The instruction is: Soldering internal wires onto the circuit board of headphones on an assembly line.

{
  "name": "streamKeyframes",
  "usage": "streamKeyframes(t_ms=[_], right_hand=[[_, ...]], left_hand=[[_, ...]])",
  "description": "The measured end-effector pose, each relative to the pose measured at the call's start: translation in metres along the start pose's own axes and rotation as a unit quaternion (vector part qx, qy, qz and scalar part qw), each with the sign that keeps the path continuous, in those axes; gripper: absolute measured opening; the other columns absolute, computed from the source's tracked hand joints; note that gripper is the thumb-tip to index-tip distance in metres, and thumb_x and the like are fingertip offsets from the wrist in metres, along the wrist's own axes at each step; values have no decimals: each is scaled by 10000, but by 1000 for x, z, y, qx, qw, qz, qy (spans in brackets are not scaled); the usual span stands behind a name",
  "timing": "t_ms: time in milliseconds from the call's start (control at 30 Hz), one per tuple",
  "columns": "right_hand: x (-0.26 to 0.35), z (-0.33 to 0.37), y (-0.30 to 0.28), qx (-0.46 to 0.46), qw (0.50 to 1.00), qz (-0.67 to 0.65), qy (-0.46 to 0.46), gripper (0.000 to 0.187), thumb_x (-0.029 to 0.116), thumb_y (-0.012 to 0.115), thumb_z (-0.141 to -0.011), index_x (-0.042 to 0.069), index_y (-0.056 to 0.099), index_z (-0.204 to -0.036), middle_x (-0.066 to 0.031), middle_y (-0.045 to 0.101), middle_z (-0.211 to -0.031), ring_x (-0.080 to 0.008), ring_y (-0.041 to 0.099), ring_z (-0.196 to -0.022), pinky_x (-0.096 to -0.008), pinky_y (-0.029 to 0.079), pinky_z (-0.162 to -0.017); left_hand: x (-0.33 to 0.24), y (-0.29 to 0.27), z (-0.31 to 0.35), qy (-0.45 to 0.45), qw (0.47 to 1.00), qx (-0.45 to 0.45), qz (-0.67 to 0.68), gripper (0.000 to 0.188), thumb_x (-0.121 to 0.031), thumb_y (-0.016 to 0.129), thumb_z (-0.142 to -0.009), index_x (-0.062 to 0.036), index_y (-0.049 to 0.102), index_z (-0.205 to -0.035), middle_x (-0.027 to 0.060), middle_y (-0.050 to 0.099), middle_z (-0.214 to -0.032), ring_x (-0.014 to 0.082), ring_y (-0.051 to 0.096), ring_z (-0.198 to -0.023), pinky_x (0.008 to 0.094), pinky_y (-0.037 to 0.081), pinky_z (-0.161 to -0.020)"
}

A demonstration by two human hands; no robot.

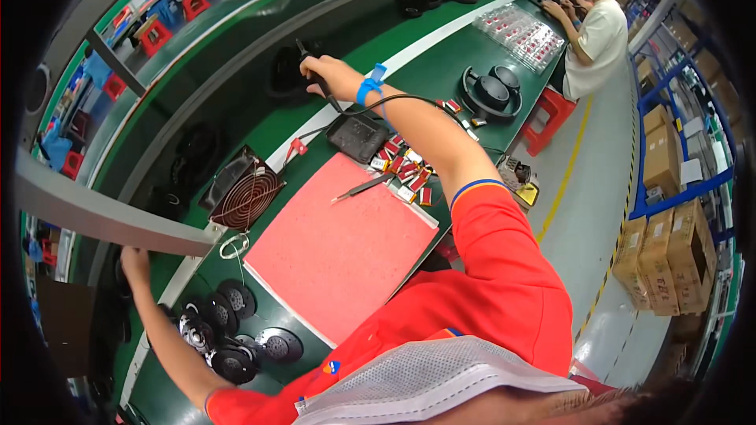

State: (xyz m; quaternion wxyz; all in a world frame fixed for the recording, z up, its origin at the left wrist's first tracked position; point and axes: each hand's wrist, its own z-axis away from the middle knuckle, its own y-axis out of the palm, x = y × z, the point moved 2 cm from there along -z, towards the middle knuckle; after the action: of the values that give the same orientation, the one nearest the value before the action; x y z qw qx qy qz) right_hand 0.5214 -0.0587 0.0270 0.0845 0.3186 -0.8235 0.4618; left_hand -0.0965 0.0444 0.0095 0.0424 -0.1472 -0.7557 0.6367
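Observation:
My right hand (pixel 335 79) reaches over the far side of the bench, wrapped round a dark soldering iron (pixel 321 83). Its cable trails back along my forearm. Beyond that hand, dark headphones (pixel 291 71) lie on the conveyor. At the far left, my left hand (pixel 135 262) is partly behind a grey post, close to dark items; its fingers are mostly hidden. On the pink mat (pixel 323 244) between my arms lie grey tweezers (pixel 364 186). Several small red-and-white battery packs (pixel 405 167) are heaped at the mat's far right corner, beside a black square box (pixel 358 136).
A fan with a coppery guard (pixel 246 195) stands left of the mat. Several black ear cups (pixel 228 323) lie near my left forearm. Black headphones (pixel 490 93), a clear tray (pixel 520 35) and a soldering stand (pixel 521 181) are to the right. A co-worker (pixel 594 39) sits farther along.

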Motion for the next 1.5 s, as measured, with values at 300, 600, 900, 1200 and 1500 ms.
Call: streamKeyframes(t_ms=[300, 600, 900, 1200, 1500], right_hand=[[111, 72, -82, 70, 990, -39, -116, 236, 69, 668, -815, 77, 552, -1020, -126, 570, -892, -310, 566, -818, -368, 472, -702], [194, 143, -48, 104, 975, -145, -132, 328, -26, 733, -694, 42, 562, -966, -134, 649, -1077, -321, 620, -885, -373, 508, -749], [216, 186, -18, 175, 951, -229, -115, 406, 13, 775, -678, 45, 503, -978, -194, 612, -1203, -373, 596, -1075, -404, 480, -887], [214, 212, -9, 228, 934, -225, -158, 542, 180, 858, -610, 73, 475, -978, -206, 576, -1251, -382, 578, -1092, -436, 480, -899], [219, 217, -3, 183, 941, -216, -186, 553, 256, 840, -664, 71, 464, -1026, -219, 587, -1228, -331, 628, -879, -387, 526, -741]], left_hand=[[-97, -201, 302, -169, 967, -125, 146, 281, -118, 577, -894, 95, 598, -1076, 139, 644, -901, 189, 551, -748, 321, 473, -687], [-314, -31, 254, -165, 814, 255, 495, 378, -249, 532, -918, 2, 530, -1201, 59, 607, -715, 154, 533, -463, 284, 418, -456], [-329, -13, 216, 159, 962, -68, 213, 208, -156, 646, -798, -52, 634, -978, 166, 548, -1124, 353, 525, -1037, 424, 448, -882], [-294, -36, 235, 126, 967, -106, 195, 162, -125, 618, -763, -2, 653, -864, 155, 584, -1124, 336, 541, -1016, 418, 457, -887], [-164, -12, 159, -255, 961, 83, 63, 384, -344, 712, -757, -11, 701, -948, 200, 648, -1056, 372, 563, -1070, 427, 497, -865]])
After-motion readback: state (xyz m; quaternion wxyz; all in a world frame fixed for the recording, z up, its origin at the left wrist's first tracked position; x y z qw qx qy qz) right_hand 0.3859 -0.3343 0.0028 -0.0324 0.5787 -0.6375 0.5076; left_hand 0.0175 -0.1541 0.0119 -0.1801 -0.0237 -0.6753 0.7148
